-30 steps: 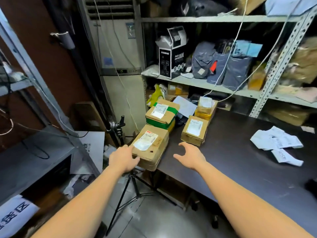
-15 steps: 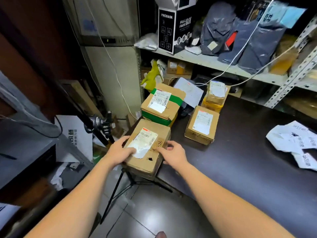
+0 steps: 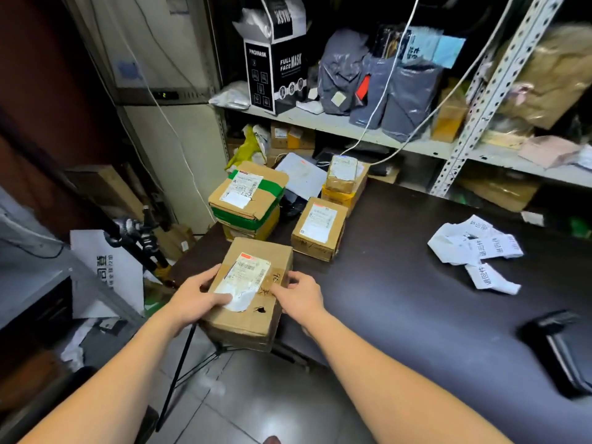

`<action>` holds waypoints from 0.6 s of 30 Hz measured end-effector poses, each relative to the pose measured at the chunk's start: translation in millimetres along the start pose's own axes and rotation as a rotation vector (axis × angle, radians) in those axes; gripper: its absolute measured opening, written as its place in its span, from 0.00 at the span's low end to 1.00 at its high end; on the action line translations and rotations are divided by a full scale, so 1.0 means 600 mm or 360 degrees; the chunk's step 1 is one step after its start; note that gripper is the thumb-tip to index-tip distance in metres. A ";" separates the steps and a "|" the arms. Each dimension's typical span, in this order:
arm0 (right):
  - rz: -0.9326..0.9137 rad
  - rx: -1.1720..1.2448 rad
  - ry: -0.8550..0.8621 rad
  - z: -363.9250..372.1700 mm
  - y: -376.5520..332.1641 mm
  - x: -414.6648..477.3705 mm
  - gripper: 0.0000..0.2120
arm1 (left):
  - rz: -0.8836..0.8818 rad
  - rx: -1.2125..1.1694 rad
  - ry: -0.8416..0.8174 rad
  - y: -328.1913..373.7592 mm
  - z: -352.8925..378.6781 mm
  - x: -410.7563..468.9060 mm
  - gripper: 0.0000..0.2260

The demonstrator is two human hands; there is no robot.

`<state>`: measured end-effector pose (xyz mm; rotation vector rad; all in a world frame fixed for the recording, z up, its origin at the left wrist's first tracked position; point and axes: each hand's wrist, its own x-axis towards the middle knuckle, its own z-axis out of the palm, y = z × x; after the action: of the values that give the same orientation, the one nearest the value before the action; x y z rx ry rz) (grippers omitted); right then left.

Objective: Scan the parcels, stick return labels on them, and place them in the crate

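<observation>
A brown cardboard parcel with a white shipping label sits at the near left corner of the dark table, partly over the edge. My left hand grips its left side with the thumb on the label. My right hand holds its right side. Three more parcels stand behind it: one with green tape, a small one and a stacked one. White return labels lie crumpled at the right. A dark handheld scanner rests near the table's right edge. No crate is visible.
A black tripod stands just left of the table. Metal shelving behind holds grey bags, a black mask box and cartons. White cables hang over the shelf. Loose paper lies on the tiled floor at the left.
Both hands reached in and closed on the sides of the nearest parcel, which has shifted toward me along the table corner. My view has moved closer and lower.
</observation>
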<state>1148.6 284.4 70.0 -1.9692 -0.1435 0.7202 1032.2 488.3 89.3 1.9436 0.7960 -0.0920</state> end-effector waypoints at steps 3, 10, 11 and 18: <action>-0.0046 -0.0053 0.0036 -0.079 0.027 -0.044 0.33 | 0.0072 0.0038 -0.0035 0.050 0.060 -0.044 0.36; -0.0054 -0.0162 0.0324 -0.333 0.105 -0.140 0.33 | 0.0326 0.0106 -0.0182 0.204 0.266 -0.121 0.35; -0.0052 -0.0177 0.0371 -0.370 0.117 -0.151 0.33 | 0.0353 0.0110 -0.0212 0.223 0.300 -0.129 0.36; 0.0019 -0.0311 0.0575 -0.553 0.199 -0.195 0.28 | 0.0568 0.0156 -0.0403 0.317 0.488 -0.159 0.25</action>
<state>1209.4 -77.3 128.1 -2.2548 0.0180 0.3575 1143.1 145.6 125.4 2.0858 0.2770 -0.1596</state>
